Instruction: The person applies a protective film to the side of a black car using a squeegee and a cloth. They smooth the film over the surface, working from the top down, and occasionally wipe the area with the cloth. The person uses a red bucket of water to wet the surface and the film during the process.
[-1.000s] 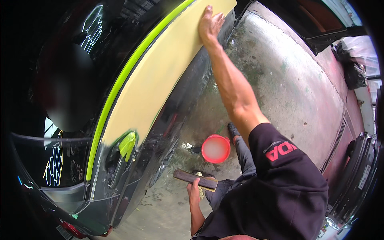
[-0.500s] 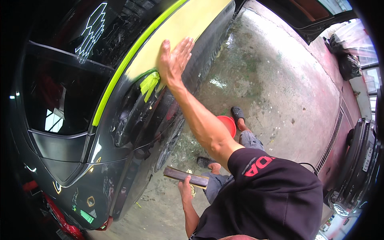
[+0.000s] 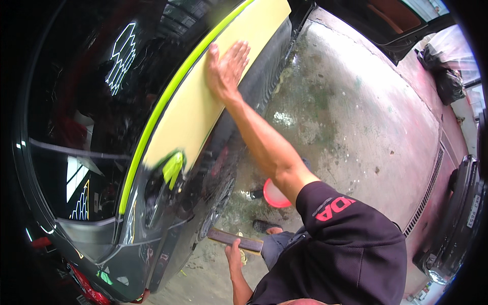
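My right hand (image 3: 226, 71) lies flat, fingers stretched, on the pale yellow panel (image 3: 175, 124) of the dark car's side. A bright green tape strip (image 3: 152, 117) runs along the panel's inner edge, and crumpled green tape (image 3: 173, 168) covers part of the door handle area below my hand. My left hand (image 3: 234, 251) grips a long, dark, flat block (image 3: 223, 236) with a pale underside, held low beside the car near my legs. Some yellowish material (image 3: 243, 256) shows under that block; I cannot make out what it is.
A red bucket (image 3: 276, 195) with cloudy liquid stands by my feet on the stained, wet concrete floor (image 3: 356, 112). An open dark door (image 3: 391, 30) is at top right, with black bags (image 3: 447, 86), a floor grate (image 3: 424, 188) and another dark vehicle part (image 3: 455, 218) along the right.
My right hand slid down the panel toward the handle, then back up away from it. The view shifted with it. My left hand keeps hold of the block.
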